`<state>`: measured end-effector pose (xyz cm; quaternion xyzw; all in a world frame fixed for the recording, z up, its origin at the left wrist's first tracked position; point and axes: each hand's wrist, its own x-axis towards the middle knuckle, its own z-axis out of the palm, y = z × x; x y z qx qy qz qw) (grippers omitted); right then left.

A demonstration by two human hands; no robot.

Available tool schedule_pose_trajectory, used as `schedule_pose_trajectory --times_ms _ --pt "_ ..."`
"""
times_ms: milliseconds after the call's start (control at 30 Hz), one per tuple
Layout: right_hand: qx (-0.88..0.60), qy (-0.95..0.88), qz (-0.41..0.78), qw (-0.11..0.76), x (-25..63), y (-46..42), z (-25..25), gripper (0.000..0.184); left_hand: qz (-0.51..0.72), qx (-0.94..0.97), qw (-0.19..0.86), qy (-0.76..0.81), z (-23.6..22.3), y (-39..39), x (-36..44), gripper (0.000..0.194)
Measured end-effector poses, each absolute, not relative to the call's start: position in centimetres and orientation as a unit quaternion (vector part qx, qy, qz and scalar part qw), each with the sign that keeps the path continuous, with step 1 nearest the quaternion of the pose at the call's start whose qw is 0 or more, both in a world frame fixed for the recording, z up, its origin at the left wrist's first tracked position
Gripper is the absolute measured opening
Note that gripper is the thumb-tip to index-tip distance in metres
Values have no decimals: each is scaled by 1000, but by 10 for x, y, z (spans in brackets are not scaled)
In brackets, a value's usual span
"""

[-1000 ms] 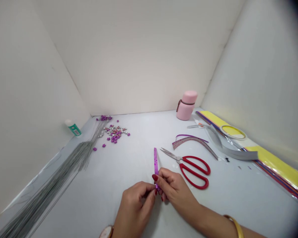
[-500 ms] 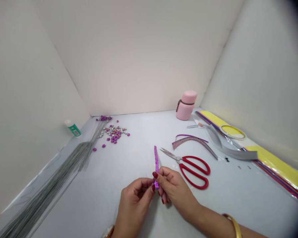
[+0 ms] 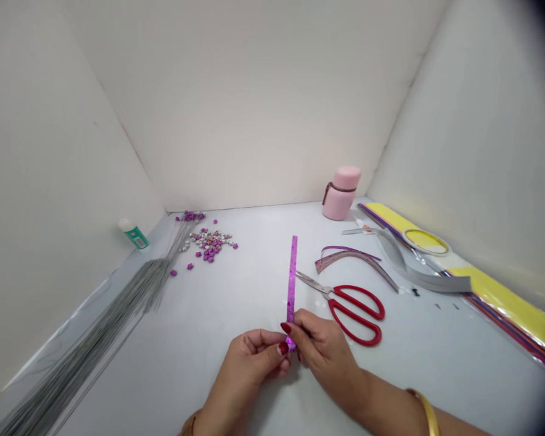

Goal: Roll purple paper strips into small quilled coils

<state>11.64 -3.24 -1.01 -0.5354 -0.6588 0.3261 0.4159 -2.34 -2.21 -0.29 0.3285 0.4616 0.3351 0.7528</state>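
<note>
A shiny purple paper strip (image 3: 292, 272) stands out away from me, its near end folded into a small knot between my hands. My left hand (image 3: 254, 360) pinches the folded end from the left with thumb and finger. From the right, my right hand (image 3: 324, 345) grips the strip just above the fold; its fingertips nearly touch those of the left. Red-handled scissors (image 3: 356, 315) lie just right of the strip, blades slightly apart and pointing to it. My fingers partly hide the fold.
Small purple and silver folded stars (image 3: 211, 245) are heaped at back left by a bundle of thin wires (image 3: 131, 290). A glue stick (image 3: 135, 235) is at the left wall, a pink flask (image 3: 341, 192) at the back. Loose strips (image 3: 358, 257) and yellow sheets (image 3: 504, 297) lie right.
More of the purple strip now extends from my fingers, reaching farther up and a little to the right. Both hands stay close together, having shifted slightly right.
</note>
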Motion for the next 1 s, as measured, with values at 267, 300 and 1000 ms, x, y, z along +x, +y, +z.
schedule_pose_trajectory --times_ms 267,300,1000 --pt "-506 -528 535 424 114 -28 -13 32 382 437 688 435 2 -24 -23 8" --pt "-504 -527 536 426 114 -28 -13 33 385 463 673 430 3 -25 -23 9" --pt "-528 -509 524 433 113 -30 -15 33 368 573 604 415 -5 -29 -25 11"
